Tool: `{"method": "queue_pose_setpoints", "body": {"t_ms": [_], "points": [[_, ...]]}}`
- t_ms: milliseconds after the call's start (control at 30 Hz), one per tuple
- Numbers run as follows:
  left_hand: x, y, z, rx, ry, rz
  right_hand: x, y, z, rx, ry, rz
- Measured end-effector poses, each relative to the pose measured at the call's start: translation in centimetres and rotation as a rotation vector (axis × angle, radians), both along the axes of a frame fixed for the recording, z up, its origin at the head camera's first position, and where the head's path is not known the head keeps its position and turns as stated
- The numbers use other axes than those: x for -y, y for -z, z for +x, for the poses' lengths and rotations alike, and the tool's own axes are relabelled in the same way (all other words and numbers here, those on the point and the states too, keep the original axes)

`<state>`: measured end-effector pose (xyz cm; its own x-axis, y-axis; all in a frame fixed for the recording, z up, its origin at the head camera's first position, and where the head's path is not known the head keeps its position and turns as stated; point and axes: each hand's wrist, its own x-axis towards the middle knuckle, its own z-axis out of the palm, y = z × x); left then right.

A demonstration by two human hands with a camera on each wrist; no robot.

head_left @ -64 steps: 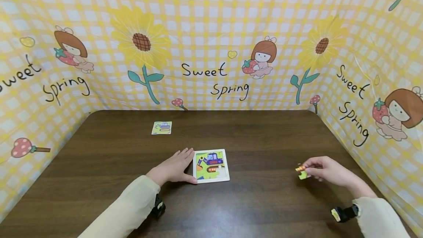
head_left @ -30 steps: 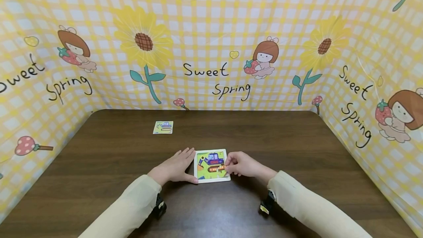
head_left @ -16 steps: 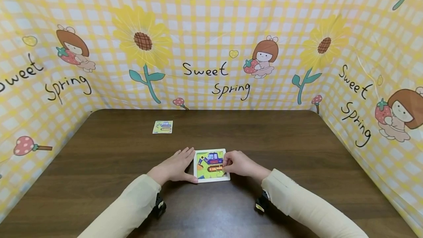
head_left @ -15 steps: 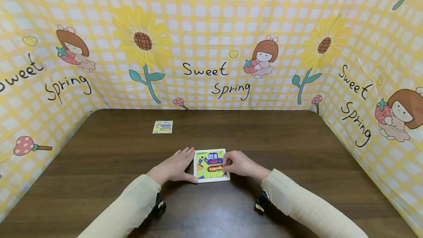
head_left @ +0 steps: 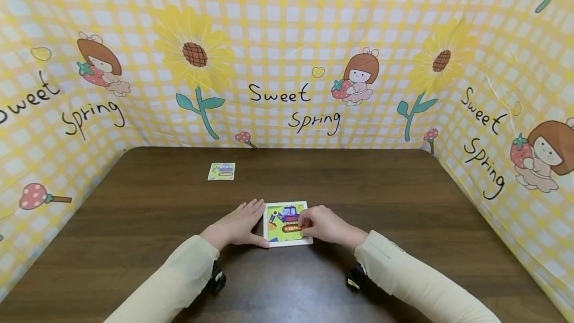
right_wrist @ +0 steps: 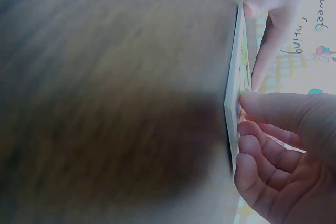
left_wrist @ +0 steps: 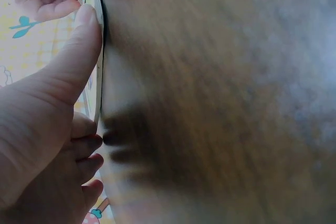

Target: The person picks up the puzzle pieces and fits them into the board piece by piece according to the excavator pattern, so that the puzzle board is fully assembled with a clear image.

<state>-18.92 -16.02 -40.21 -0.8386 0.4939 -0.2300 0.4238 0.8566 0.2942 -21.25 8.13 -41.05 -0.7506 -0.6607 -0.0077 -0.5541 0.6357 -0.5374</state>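
Note:
A square jigsaw puzzle of a blue excavator lies in a white-rimmed tray (head_left: 291, 244) at the middle of the table. My left hand (head_left: 237, 226) rests flat along the tray's left side, thumb at its near left corner and fingers stretched away from me. Reaching over the right rim, my right hand (head_left: 329, 224) pinches a puzzle piece (head_left: 299, 229) with orange track on it, down in the picture at the track's right end. The fingers hide most of that piece. In the right wrist view, the right thumb (right_wrist: 273, 109) touches the puzzle's surface.
A small card (head_left: 221, 171) with the same excavator picture lies farther back, left of the tray. The brown wooden table (head_left: 385, 183) is walled in by a yellow checked cloth (head_left: 278, 29) at the back and both sides.
My right hand has come in from the right with the puzzle piece and set it into the gap at the tray's lower right. Lately its fingers shift slightly left. My left hand stays put.

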Motion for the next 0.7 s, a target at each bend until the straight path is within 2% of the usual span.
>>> {"method": "queue_pose_setpoints", "body": {"t_ms": [267,400,700], "points": [[-0.05,0.08,0.03,0.005,-0.003,0.001,-0.26,-0.49,0.51,-0.180,-0.147,0.059],[-0.15,0.04,0.08,0.007,-0.005,0.000,-0.41,-0.62,0.60,-0.244,-0.167,0.101],[-0.15,-0.07,0.08,0.025,-0.010,0.007,-0.55,-0.66,0.70,-0.302,-0.200,0.136]]}}
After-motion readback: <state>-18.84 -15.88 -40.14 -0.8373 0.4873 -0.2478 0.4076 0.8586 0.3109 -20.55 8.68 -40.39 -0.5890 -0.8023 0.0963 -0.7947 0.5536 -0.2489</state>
